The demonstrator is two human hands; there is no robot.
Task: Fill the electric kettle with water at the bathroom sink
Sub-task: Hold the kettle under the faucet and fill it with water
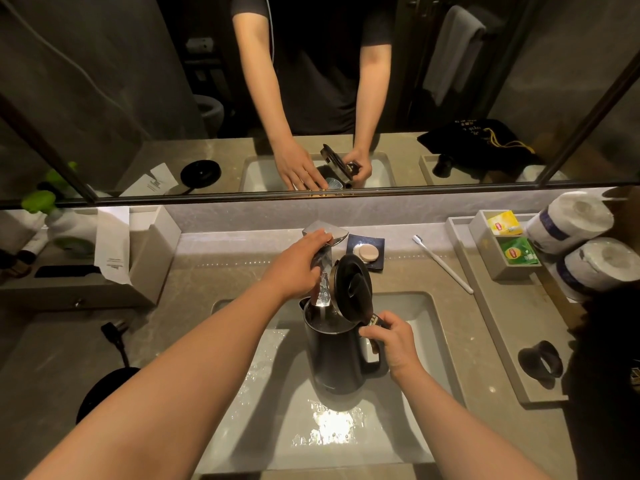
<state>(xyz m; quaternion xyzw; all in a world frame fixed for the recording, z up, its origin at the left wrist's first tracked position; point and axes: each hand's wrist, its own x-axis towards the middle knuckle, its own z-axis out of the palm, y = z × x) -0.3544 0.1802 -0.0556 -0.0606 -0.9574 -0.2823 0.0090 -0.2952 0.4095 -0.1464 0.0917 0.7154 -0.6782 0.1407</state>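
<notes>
A dark grey electric kettle stands upright inside the white sink basin, its round black lid hinged open and tilted up. My right hand grips the kettle's handle on its right side. The chrome tap reaches over the kettle's open mouth, and water runs from the spout into it. My left hand rests on the tap's flat lever at the top, fingers wrapped over it. Water glistens on the basin floor below the kettle.
The kettle's black base with its cord and plug lies on the counter at the left. A soap dish and a toothbrush lie behind the sink. A tray at the right holds tea bags, toilet rolls and a black cup. A tissue box stands at the left.
</notes>
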